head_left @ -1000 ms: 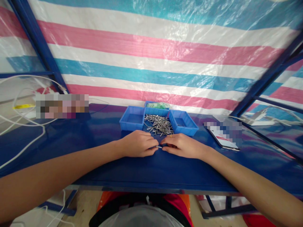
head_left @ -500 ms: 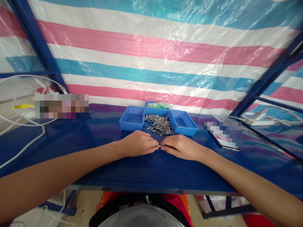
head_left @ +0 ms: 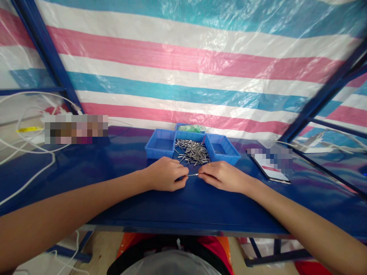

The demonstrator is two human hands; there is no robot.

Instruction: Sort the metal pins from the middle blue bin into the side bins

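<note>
Between my two hands, just above the blue tabletop, is a blind rivet (head_left: 193, 175), slim and silvery with a thicker part toward the right. My left hand (head_left: 168, 174) pinches its thin end between thumb and fingers. The other end sits in the closed fingertips of my right hand (head_left: 220, 175). Right behind the hands lies a loose pile of similar silver metal pieces (head_left: 195, 152), pointing every way. A blue plastic bin (head_left: 160, 153) flanks the pile on the left, and a second blue bin (head_left: 225, 157) on the right.
Behind the pile, another blue bin (head_left: 190, 135) holds a green plastic bag (head_left: 192, 128). To the right a phone (head_left: 269, 168) lies on the blue table (head_left: 183, 210). White cables (head_left: 48, 168) and a blurred-out patch are at left. Striped sheeting (head_left: 183, 65) hangs behind.
My hands have drawn slightly apart, the left moving left and the right moving right, so more of the rivet shows between the fingertips. The pile and bins look the same.
</note>
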